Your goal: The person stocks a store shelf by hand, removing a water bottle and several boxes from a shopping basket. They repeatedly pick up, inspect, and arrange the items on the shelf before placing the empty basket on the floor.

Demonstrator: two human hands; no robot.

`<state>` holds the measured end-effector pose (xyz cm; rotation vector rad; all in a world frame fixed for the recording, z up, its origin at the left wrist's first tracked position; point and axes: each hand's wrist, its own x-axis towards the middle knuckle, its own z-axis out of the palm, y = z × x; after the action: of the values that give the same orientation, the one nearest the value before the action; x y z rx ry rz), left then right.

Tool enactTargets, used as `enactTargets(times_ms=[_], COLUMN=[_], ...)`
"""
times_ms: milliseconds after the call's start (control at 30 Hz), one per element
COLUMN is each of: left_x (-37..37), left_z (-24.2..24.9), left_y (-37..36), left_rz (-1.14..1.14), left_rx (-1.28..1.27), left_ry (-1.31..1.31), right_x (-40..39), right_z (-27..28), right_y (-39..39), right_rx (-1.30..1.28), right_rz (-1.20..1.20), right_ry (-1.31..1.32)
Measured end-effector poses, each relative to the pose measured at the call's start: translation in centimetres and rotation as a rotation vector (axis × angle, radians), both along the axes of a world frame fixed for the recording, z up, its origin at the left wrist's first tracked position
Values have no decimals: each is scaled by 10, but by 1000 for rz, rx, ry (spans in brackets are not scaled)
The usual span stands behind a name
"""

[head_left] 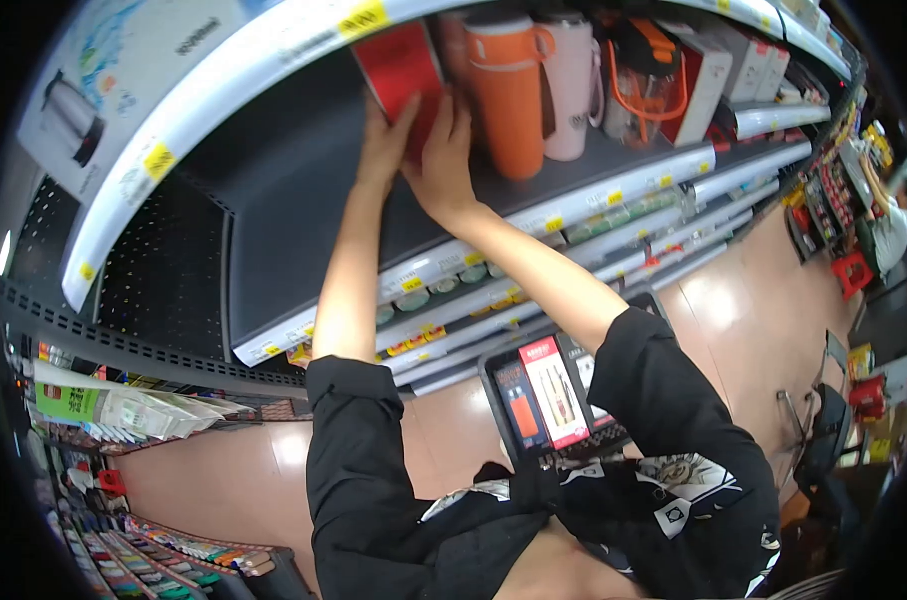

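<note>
A red box (399,65) with a pale edge stands on the dark shelf, just left of the bottles. My left hand (382,148) has its fingers closed against the box's lower left part. On the other side, my right hand (444,165) presses on the lower right of the same box, fingers pointing up. The box's lower part is partly hidden by my hands. Close to the right of it are an orange tumbler (509,100) with a handle and a pale pink tumbler (570,90).
A clear jug (636,95) with an orange handle and white boxes (699,85) stand further right. Price rails (604,200) edge the shelves. Below me is a black basket (496,400) holding boxed goods. A person (889,230) is at the far right.
</note>
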<state>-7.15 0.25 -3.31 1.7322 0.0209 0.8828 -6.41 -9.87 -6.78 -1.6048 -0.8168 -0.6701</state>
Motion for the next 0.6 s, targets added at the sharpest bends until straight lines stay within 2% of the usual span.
enactTargets(times_ms=[33, 67, 133, 200, 267, 333, 400, 467, 533, 600], left_x=[-14, -39, -72, -106, -131, -146, -149, -151, -151, -141], left_z=[1, 6, -7, -28, -66, -127, -186, -246, -306, -323], left_y=[-10, -26, -59, -109, -156, -200, -255, -298, -335, -364], left_rz=[101, 246, 358, 307, 215, 42, -132, -236, -274, -370], left_rx=[88, 150, 230, 234, 242, 167, -210, -366, -275, -216], left_ry=[0, 211, 40, -231, -317, -117, 290, 621, 695, 756], right_x=[-16, -32, -60, -80, -90, -99, -97, -88, -71, -55], right_z=[-2, -3, -25, -84, -157, -217, -272, -311, -350, -382], right_y=[-21, -46, -109, -167, -226, -290, -341, -386, -423, -449], right_rx=[19, 88, 65, 72, -122, -316, -432, -523, -608, -688], right_rz=[105, 174, 302, 400, 332, 179, -185, -303, -384, -403], right_ry=[-55, -91, -231, -341, -263, 177, 480, 608, 693, 704])
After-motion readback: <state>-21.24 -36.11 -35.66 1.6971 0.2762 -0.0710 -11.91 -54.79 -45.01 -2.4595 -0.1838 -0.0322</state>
